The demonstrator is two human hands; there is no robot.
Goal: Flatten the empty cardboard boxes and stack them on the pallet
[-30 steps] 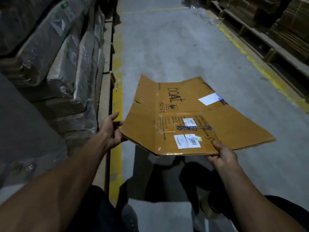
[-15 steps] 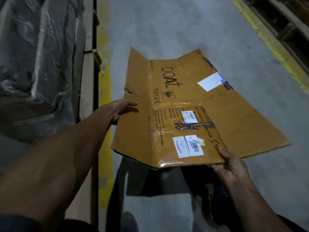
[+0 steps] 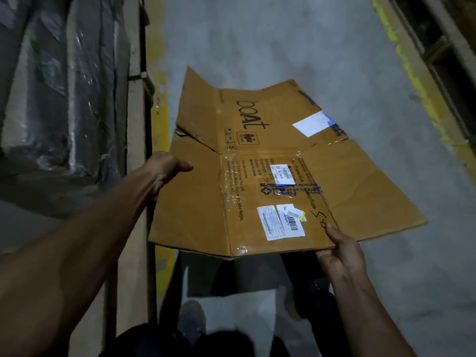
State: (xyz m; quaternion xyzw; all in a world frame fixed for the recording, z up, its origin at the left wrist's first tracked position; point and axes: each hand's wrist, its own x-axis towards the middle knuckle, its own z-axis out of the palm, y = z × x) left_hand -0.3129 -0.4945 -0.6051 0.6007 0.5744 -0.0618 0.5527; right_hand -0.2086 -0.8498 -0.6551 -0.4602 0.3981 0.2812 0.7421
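Since a second ago my left hand [image 3: 164, 168] has slid from the edge onto the box [image 3: 270, 176], thumb on top, fingers hidden. In the head view, the right hand [image 3: 340, 251] pinches the 6 o'clock edge. The box hangs flattened over the floor [image 3: 257, 34], level for carrying, I judge.
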